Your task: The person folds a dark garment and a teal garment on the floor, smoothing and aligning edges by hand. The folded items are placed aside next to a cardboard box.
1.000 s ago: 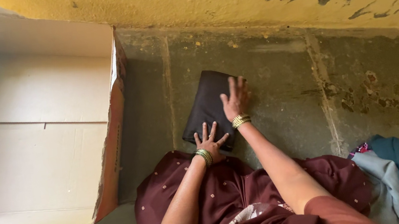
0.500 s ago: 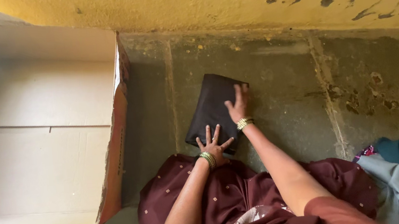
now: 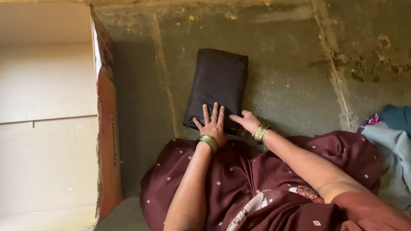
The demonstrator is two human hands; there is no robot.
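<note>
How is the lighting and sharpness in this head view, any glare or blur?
Head view: soft, even light, no glare; the open cardboard box is bright, nearly washed out; the folded dark cloth shows little detail; both hands, left hand and right hand, look sharp, no motion blur.

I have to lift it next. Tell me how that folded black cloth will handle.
The black cloth looks soft, so it will likely sag and unfold if lifted by one edge. Probably light. Both hands, left and right, rest on its near end.
</note>
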